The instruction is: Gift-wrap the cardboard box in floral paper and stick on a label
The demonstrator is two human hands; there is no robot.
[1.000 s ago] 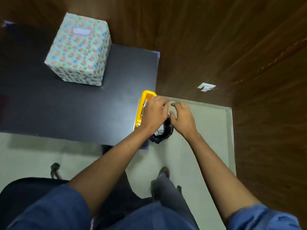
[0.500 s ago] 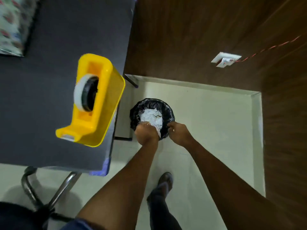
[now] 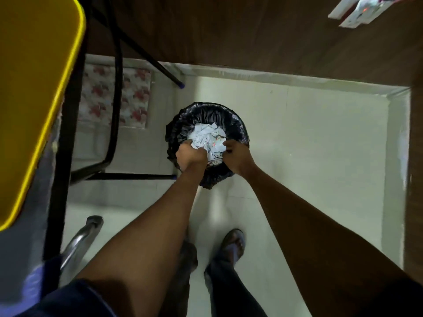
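Evidently the wrapping itself is over and this is the tidy-up: both hands reach down into a small bin lined with a black bag (image 3: 238, 131), at the centre of the frame. The left hand (image 3: 191, 155) has its fingers curled into the crumpled paper scraps (image 3: 207, 139) and seems to grip them; the right hand (image 3: 235, 154) hangs at the bin's right rim with fingers bent toward the same wad, though whether it pinches paper or merely touches it cannot be told. The wrapped box is out of view. A sheet of floral paper (image 3: 135, 97) lies on the pale floor at the upper left, behind the black table legs (image 3: 115, 88), and a blurred yellow object (image 3: 34, 99) fills the left edge. The next move likely calls for letting the scraps go, withdrawing both hands and turning back to the table.
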